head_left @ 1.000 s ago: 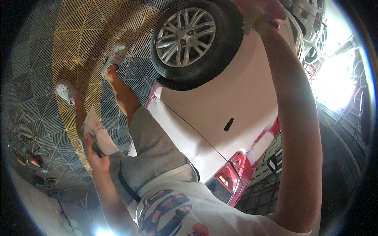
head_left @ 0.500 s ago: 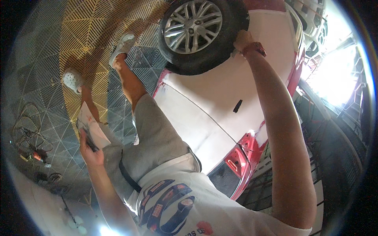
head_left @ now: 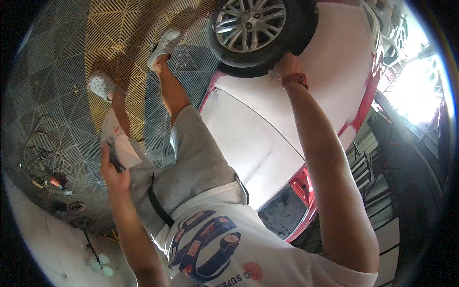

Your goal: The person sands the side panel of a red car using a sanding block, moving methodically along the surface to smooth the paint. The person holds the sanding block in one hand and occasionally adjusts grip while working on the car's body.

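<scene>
My left hand (head_left: 115,174) is closed round the near edge of a pale flat sheet (head_left: 128,152) with reddish smears and a dark grey patch beside the fingers. It is held out low at the left, over the floor. My right arm reaches far forward across a car's whitish, matt body panel (head_left: 253,138). At the wheel-arch edge, right by the black tyre (head_left: 299,29), my right hand (head_left: 289,66) has its fingers bent together. Something small and pale shows at the fingertips, too blurred to name.
A silver wheel rim (head_left: 251,26) stands at the top. Red paint and a red tail light (head_left: 302,185) edge the car. Grey and yellow grid tiles (head_left: 119,28) form the floor. Coiled cables (head_left: 45,155) lie at the left; dark racks (head_left: 368,167) stand at the right.
My right hand has moved slightly left and down along the wheel-arch edge. The forearm now covers the black mark on the panel. My left hand still holds the sheet. The whole view has shifted.
</scene>
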A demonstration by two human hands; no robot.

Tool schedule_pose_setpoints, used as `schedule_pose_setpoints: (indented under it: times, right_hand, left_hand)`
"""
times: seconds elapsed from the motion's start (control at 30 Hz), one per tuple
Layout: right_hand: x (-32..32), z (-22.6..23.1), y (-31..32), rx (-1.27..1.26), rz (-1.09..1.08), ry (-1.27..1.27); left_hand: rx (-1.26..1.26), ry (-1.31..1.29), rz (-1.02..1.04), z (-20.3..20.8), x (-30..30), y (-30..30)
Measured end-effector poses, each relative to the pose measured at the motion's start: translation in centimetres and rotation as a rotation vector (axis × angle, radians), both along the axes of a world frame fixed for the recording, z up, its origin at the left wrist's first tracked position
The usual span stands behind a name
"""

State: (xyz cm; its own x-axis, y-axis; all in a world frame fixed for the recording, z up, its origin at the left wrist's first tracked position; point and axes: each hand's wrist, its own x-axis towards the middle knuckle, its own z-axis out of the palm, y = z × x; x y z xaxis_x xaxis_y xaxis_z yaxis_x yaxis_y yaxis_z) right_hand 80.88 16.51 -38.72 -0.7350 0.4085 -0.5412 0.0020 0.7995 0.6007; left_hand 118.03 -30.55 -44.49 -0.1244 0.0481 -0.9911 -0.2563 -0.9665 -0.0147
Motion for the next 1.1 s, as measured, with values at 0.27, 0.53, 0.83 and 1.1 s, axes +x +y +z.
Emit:
schedule_pose_setpoints:
  times: [0.27,0.53,0.83,1.1]
  right_hand:
    - [5.6,1.9,-1.8,-0.624,0.118,0.460]
    - [9.5,15.9,-20.1,-1.172,-0.289,0.522]
    - [10.5,29.0,-24.9,-1.299,0.446,0.223]
    - [10.8,37.7,-22.7,-1.039,0.744,0.283]
  left_hand:
    - [-0.009,0.140,-0.114,1.3,-9.8,6.1]
    - [0.014,0.273,-0.074,6.0,-20.8,12.5]
    - [-0.282,0.570,-0.086,24.5,-24.5,5.1]
    - [-0.380,0.933,-0.300,32.0,-22.5,-0.8]
